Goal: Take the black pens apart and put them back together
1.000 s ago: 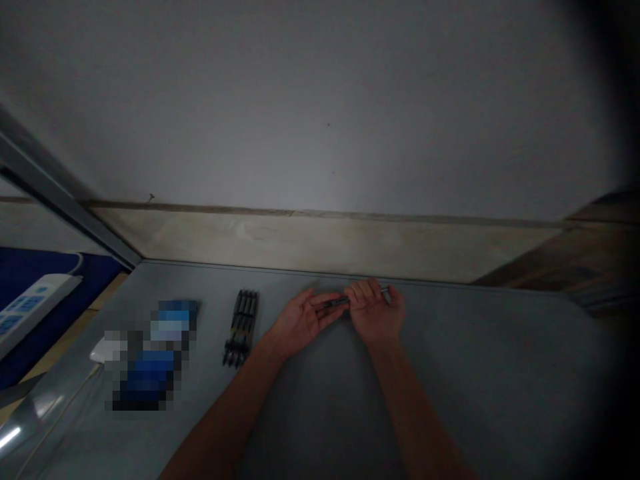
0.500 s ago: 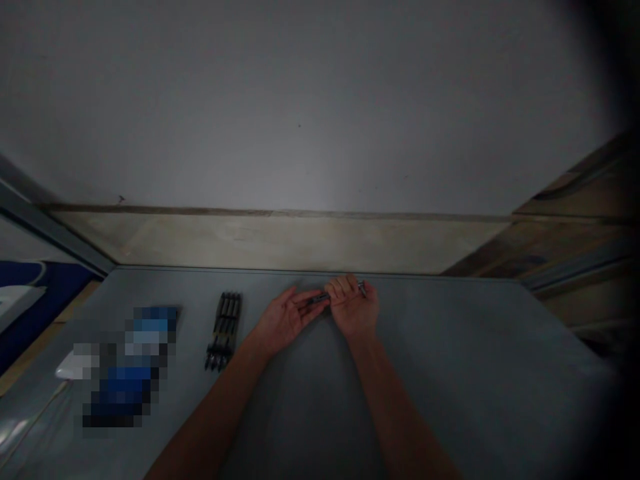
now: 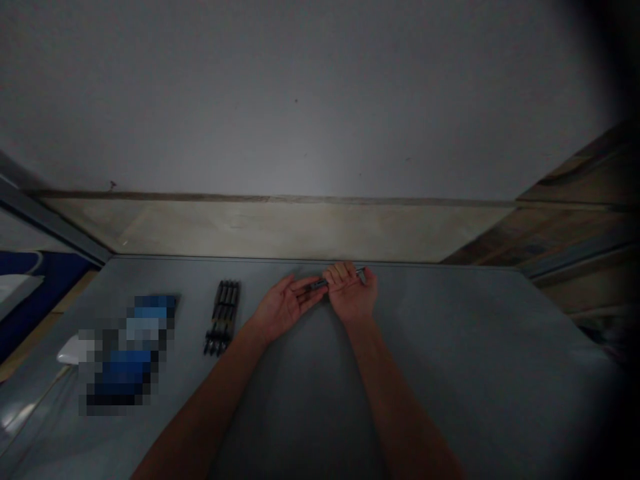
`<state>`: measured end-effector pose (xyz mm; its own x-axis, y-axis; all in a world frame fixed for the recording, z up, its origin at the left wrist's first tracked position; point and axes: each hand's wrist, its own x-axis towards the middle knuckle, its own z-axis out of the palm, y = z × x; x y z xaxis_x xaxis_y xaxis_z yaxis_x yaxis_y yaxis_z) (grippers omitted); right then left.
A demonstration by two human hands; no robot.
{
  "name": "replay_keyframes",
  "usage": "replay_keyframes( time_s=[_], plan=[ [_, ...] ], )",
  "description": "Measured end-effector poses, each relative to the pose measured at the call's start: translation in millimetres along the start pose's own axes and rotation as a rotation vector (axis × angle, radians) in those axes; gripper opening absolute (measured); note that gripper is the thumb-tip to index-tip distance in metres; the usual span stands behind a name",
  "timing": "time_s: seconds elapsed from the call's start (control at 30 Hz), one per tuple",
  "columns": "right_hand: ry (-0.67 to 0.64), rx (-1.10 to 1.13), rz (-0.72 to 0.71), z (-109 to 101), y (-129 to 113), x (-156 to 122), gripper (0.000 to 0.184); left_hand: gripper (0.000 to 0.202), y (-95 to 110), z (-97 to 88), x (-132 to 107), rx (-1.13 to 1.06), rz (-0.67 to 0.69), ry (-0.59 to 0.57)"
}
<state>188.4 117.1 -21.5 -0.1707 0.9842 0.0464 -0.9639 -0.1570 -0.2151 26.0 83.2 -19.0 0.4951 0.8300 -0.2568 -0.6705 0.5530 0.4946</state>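
Observation:
My left hand (image 3: 284, 308) and my right hand (image 3: 351, 292) meet near the back edge of the grey table top (image 3: 425, 333). Between them lies a slim dark pen (image 3: 319, 285), its left part in my left fingers. My right fingers curl around its other end, and a metal tip shows past them. To the left of my left hand lies a row of several black pens (image 3: 221, 317), side by side and bound together. Neither hand touches that row.
Further left lies a pixelated blue and white object (image 3: 125, 353), blurred beyond naming, with a white item (image 3: 70, 350) at its edge. A white power strip (image 3: 15, 288) sits on a dark blue surface beyond the table's left side. A pale wall rises behind the table.
The whole view has shifted left and levelled out as my head turned. Both hands still hold the pen, which now lies a little flatter.

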Motion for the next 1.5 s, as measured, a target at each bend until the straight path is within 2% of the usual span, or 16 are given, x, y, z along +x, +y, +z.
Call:
replay_keyframes(
  time_s=[0.23, 0.4, 0.5, 0.67, 0.73, 0.83, 1.0, 1.17, 1.23, 1.33, 1.43, 1.5],
  plan=[
    [0.007, -0.028, -0.012, -2, 2, 2, 0.042, 0.044, -4, 5.7, -5, 0.056, 0.063, 0.035],
    [-0.032, -0.007, 0.055, -1, 3, 1, 0.044, 0.033, -16, 10.0, -8, 0.228, 0.236, 0.087],
    [-0.048, 0.024, 0.079, 1, 3, 0, 0.045, 0.029, -20, 9.9, -10, 0.278, 0.296, 0.091],
    [-0.129, 0.048, 0.105, 1, 5, 0, 0.051, 0.035, -26, 14.9, -13, 0.416, 0.384, 0.126],
    [-0.167, -0.022, 0.115, 1, 5, 0, 0.052, 0.037, -30, 18.3, -15, 0.536, 0.466, 0.207],
    [-0.166, -0.167, 0.124, 3, 6, -1, 0.045, 0.029, -36, 21.0, -15, 0.644, 0.575, 0.317],
    [-0.114, -0.360, 0.103, 8, 9, -2, 0.033, 0.025, -40, 19.6, -16, 0.682, 0.685, 0.390],
    [-0.035, -0.651, 0.021, 1, 23, 0, 0.033, 0.023, -22, 25.2, -33, 0.680, 0.879, 0.528],
    [-0.041, -0.789, 0.017, -3, 29, -1, 0.036, 0.038, -8, 27.1, -41, 0.646, 1.017, 0.574],
    [-0.125, -0.995, 0.057, -3, 31, -4, 0.038, 0.041, 11, 23.5, -47, 0.567, 1.131, 0.647],
    [-0.268, -1.188, 0.129, 2, 27, -8, 0.037, 0.035, 18, 14.1, -47, 0.497, 1.095, 0.696],
    [-0.375, -1.300, 0.176, 6, 26, -9, 0.033, 0.036, 15, 8.8, -44, 0.579, 1.033, 0.710]
  ],
)
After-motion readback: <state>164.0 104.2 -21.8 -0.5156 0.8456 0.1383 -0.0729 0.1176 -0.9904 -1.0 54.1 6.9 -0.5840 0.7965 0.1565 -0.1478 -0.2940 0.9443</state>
